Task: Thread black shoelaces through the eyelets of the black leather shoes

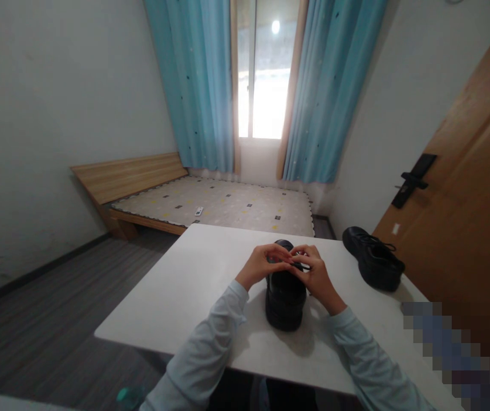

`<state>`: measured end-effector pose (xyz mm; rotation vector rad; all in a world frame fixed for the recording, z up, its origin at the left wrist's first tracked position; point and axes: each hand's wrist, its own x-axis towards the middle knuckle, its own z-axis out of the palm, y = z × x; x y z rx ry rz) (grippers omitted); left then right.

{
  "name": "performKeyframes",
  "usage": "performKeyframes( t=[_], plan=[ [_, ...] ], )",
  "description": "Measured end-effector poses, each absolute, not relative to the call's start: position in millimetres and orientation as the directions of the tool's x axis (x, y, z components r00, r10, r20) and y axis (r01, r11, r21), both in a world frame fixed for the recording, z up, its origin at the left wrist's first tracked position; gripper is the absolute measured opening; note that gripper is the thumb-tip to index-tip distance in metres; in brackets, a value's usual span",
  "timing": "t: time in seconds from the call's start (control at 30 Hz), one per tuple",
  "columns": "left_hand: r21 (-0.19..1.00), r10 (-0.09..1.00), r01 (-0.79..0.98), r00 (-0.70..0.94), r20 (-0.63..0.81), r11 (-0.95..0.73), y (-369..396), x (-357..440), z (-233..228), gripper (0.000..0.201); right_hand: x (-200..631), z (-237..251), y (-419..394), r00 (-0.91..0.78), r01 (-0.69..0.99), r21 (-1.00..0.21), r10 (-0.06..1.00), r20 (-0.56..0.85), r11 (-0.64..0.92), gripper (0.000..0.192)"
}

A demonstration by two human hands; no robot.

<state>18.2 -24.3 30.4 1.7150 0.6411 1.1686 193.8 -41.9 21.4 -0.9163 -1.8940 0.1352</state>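
A black lace-up shoe (285, 308) stands on the white table (176, 279), its heel towards me and its toe pointing at the window. Over its lacing, my left hand (266, 264) and my right hand (312, 268) meet with fingertips pinched together. Dark lace shows at the fingers of my right hand. What my left fingertips pinch looks like the same shoelace, mostly covered by the fingers. A second black shoe (373, 260), its laces on top, rests near the table's right edge.
Beyond the table stands a bed with a patterned mattress (236, 202) and a small white object (199, 211) on it. A wooden door (462, 188) is close on the right. A pixelated patch covers the lower right corner. A green-capped item (129, 397) sits low at left.
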Motion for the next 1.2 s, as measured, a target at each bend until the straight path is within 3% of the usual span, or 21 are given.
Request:
performKeyframes(
  t=[0.13,0.33,0.53,0.73,0.9,1.2],
  plan=[
    [0.906,0.846,-0.084,0.331,0.418,-0.415,-19.3,17.7,27.9,0.036,196.5,25.9,-43.9,-0.173,0.556,-0.456,0.633,0.755,0.695,0.007],
    [0.939,0.935,-0.035,0.076,0.345,-0.343,-4.1,14.2,17.6,0.024,214.0,32.8,-41.5,0.077,0.618,-0.530,0.627,0.775,0.581,0.015],
    [0.943,0.950,0.115,0.075,0.304,-0.311,-2.0,13.3,14.7,0.021,227.8,36.2,-36.6,0.343,0.671,-0.622,0.575,0.743,0.404,0.021],
    [0.883,0.945,0.338,0.094,0.312,-0.325,-7.4,13.7,18.0,0.016,233.5,38.7,-33.7,0.488,0.642,-0.680,0.496,0.718,0.353,0.023],
    [0.825,0.947,0.468,0.114,0.300,-0.317,-7.2,12.8,15.6,0.014,234.2,37.0,-31.5,0.428,0.660,-0.677,0.577,0.696,0.327,0.022],
    [0.795,0.959,0.542,0.091,0.268,-0.273,-7.1,12.1,12.9,0.008,221.8,18.8,-24.2,0.113,0.695,-0.610,0.780,0.615,0.381,0.023]
  ],
)
